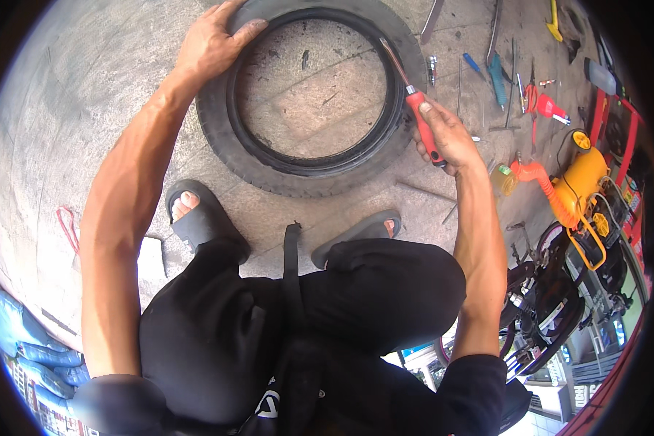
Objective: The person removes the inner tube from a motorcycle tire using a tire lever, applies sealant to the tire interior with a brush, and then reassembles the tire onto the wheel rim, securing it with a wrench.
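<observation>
Tire (298,179) lies flat on the floor (102,80), well in from the floor's right edge, probably weighty and stiff, best taken by the bead (237,120); left hand (214,42) on sidewall, its closure uncertain with fingers cropped, right hand (447,134) clamped round red-handled tool (424,123).

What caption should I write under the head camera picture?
Left hand on a black tire, right hand gripping a red-handled tool.

Matt rubber tire (283,182), smooth plastic screwdriver handle (421,123), metal shaft (397,64)
</observation>
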